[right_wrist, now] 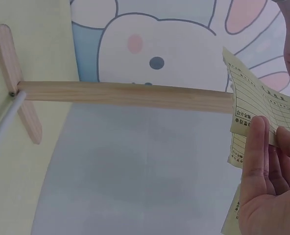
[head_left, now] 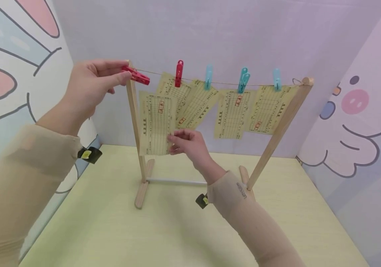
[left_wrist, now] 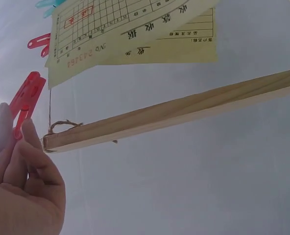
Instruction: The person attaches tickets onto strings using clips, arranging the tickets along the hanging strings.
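Observation:
Between thumb and fingers, my left hand point(head_left: 90, 83) pinches a red clothespin point(head_left: 136, 75) near the left post's top. In the left wrist view the jaws of that clothespin point(left_wrist: 30, 93) point up beside the string. My right hand point(head_left: 187, 144) pinches the lower right edge of a yellow receipt slip point(head_left: 157, 124), which hangs upright just below the string with its upper edge under the clothespin. In the right wrist view this slip point(right_wrist: 253, 98) bends a little at the thumb. Another red clothespin point(head_left: 179, 74) on the string holds a tilted slip point(head_left: 170, 86) behind it.
Two wooden posts point(head_left: 278, 135) carry the string point(head_left: 227, 83); a white rod point(head_left: 177, 181) joins their feet point(head_left: 142, 193). Further right, teal clothespins point(head_left: 244, 79) hold more slips point(head_left: 232, 118). The stand is on a pale yellow table point(head_left: 137, 237) between cartoon-printed walls point(head_left: 360, 66).

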Demonstrator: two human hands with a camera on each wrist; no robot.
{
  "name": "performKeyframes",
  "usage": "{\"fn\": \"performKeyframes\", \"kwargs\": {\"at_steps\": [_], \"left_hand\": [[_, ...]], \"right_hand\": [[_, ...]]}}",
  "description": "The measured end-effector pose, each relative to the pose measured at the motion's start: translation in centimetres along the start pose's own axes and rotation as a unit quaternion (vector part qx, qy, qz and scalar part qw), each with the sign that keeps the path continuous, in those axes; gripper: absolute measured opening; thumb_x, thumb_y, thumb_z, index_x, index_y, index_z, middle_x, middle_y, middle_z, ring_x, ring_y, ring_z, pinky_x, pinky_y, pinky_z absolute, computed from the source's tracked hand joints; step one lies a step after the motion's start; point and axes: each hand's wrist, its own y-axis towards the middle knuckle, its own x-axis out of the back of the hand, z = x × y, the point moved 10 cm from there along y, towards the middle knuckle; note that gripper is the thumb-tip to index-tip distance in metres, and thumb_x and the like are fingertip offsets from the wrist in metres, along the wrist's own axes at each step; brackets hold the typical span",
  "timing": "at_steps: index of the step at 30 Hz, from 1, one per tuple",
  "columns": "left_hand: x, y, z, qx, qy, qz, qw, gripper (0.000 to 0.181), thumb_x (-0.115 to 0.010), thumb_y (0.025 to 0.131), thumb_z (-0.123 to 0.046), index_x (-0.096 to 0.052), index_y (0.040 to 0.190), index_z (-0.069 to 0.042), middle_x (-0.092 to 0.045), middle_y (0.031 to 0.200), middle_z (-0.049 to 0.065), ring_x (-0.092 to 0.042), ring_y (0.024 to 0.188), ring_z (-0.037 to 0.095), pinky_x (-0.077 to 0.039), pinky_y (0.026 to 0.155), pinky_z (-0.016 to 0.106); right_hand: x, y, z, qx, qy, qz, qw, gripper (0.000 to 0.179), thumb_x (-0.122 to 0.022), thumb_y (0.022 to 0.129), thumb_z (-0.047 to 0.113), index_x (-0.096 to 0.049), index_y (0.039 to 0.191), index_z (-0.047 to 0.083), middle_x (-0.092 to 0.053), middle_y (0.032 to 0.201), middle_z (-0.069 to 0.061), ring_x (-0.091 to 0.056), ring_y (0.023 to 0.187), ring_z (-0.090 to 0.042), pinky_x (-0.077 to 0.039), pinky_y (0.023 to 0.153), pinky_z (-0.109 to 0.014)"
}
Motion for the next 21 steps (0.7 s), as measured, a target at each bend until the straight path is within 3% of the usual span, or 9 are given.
{"fn": "performKeyframes", "kwargs": {"at_steps": [9,21], "left_hand": [[-0.1,1.6,-1.1,-0.011,-0.005,-0.010,0.9999,0.032,-0.082,0.081,-0.023,-0.076,0.111,-0.015,-0.076,0.085,-0.013,-0.064,0.065,0.006,-0.039,0.060,0.019],[0.2,2.3,-2.0,-0.022,0.028,-0.021,0.9992,0.026,-0.080,0.083,-0.026,-0.077,0.107,-0.016,-0.074,0.086,-0.015,-0.060,0.068,0.008,-0.040,0.078,0.021]], "right_hand": [[-0.2,1.4,1.6,0.005,0.017,-0.024,0.9996,0.011,-0.067,0.094,0.006,-0.064,0.101,-0.001,-0.069,0.085,-0.001,-0.067,0.062,-0.013,-0.062,0.069,-0.033],[-0.4,2.3,2.1,-0.001,0.017,-0.040,0.9991,0.014,-0.067,0.093,0.006,-0.064,0.104,-0.002,-0.068,0.085,-0.001,-0.067,0.060,-0.012,-0.062,0.067,-0.032]]}}
